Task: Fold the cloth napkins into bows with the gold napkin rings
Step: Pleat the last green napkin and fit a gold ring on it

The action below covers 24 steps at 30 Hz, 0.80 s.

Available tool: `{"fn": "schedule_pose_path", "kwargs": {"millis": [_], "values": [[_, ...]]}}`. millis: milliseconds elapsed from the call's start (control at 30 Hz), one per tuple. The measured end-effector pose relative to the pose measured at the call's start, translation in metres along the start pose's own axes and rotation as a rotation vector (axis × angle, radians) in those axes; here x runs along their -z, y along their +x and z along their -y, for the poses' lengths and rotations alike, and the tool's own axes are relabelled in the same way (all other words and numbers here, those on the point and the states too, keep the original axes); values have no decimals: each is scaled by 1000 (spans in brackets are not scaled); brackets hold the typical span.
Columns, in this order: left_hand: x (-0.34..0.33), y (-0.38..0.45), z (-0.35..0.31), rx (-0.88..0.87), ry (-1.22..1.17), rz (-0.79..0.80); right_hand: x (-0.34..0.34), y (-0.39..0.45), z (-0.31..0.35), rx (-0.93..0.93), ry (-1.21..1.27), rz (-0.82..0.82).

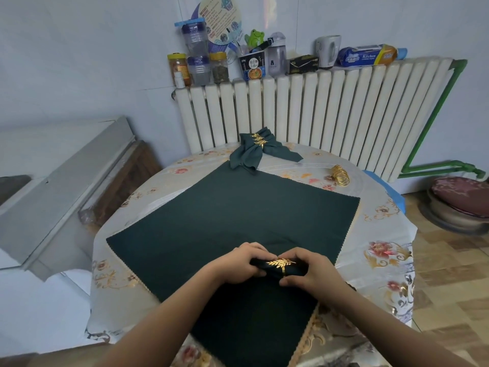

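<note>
I am at home, in a lived-in room: a round desk [381, 215] under a flowered cloth, a white radiator [317, 112] against the pale wall, its top crowded with jars [197, 53], an instant-noodle cup [252, 66], an electric kettle [328, 50] and a kitchen-paper pack [367, 56].

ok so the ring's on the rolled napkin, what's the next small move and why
Probably fan out the two ends. Both the left hand and right hand grip the rolled napkin either side of the gold leaf ring, which sits mid-roll, yet the bundle looks tight, unlike the spread finished bows at the far edge.
</note>
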<state>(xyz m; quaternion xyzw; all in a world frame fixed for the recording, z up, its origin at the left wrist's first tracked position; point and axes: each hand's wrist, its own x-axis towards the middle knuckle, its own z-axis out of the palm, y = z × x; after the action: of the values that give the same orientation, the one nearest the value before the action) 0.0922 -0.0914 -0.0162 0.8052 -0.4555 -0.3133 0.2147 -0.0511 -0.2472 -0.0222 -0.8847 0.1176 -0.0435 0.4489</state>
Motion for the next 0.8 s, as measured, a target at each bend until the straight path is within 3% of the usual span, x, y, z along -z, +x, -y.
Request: {"fn": "schedule_pose_path", "kwargs": {"millis": [200, 300, 400, 567, 801], "values": [[-1, -1, -2, 23, -14, -1, -8, 2, -2, 20, -47, -69], [-14, -6, -15, 70, 45, -162, -6, 4, -6, 26, -26, -27], [-26, -5, -15, -5, 79, -358, -1, 5, -11, 16, 14, -17], [-37, -4, -10, -85, 147, -490, 2, 3, -17, 10, 23, -25], [-21, -10, -7, -91, 126, -379, -5, 5, -18, 56, -84, -23]]}}
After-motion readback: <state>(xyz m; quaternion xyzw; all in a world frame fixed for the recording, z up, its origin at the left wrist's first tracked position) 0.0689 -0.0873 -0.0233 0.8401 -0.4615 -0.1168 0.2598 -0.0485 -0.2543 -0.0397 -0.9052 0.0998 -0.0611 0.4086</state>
